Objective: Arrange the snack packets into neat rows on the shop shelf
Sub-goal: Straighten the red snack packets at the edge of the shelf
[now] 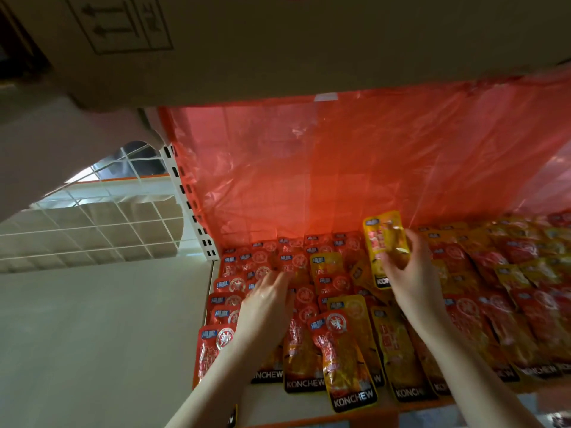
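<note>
Head view: the right hand [404,273] has its fingers [415,242] clamped on a yellow packet [384,239], lifted above the shelf [309,393] rows. The left hand [268,298] lies flat, fingers apart, on red packets [262,267]. Packets look light, floppy and slick; edges seem the surest hold.

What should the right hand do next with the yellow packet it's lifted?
Probably carry it right and lay it among the yellow packets. The right hand pinches a yellow packet above mostly red packets, where the left hand rests.
</note>
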`<state>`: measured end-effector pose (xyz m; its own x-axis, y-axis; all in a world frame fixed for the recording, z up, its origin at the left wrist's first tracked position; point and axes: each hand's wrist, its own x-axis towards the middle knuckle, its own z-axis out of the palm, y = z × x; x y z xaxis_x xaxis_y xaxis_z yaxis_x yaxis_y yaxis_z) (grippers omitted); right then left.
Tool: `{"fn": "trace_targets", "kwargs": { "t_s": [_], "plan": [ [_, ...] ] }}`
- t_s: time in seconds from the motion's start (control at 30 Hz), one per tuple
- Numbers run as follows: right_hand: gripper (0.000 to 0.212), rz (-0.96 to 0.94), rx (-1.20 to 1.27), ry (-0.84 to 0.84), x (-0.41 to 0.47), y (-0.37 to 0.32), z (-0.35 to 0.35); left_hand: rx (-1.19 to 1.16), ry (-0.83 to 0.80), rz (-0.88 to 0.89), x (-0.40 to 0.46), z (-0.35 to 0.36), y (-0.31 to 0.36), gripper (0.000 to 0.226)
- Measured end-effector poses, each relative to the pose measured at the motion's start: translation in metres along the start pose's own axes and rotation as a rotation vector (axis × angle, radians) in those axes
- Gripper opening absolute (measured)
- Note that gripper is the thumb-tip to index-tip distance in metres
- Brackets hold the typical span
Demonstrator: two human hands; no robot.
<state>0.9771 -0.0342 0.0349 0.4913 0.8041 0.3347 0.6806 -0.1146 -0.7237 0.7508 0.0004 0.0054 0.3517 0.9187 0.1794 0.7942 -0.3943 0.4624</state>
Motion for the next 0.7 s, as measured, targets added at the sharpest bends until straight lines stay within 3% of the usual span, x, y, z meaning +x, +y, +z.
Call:
{"fn": "trace_targets", "kwargs": {
  "t_s": [0.17, 0.4, 0.47, 0.57, 0.7],
  "plan": [
    [0.05, 0.003, -0.257, 0.077, -0.012, 0.028, -0.008, 0.222, 0.086, 0.033, -0.029, -0.001, 0.012, 0.035],
    [0.051, 0.124, -0.472, 0.109, -0.022, 0.033, -0.004, 0.169, 0.001, -0.066, -0.051, 0.0, 0.015, 0.041],
    [0.043, 0.03, -0.463, 0.157, -0.027, 0.026, -0.004, 0.151, -0.01, -0.08, -0.053, -0.001, 0.017, 0.043],
    [0.029, -0.268, -0.311, 0.168, -0.04, 0.009, 0.001, 0.133, -0.028, -0.117, -0.052, 0.001, 0.025, 0.048],
    [0.029, -0.427, -0.175, -0.066, -0.082, -0.013, 0.02, 0.127, -0.101, -0.178, -0.052, 0.002, 0.035, 0.054]
  ]
}}
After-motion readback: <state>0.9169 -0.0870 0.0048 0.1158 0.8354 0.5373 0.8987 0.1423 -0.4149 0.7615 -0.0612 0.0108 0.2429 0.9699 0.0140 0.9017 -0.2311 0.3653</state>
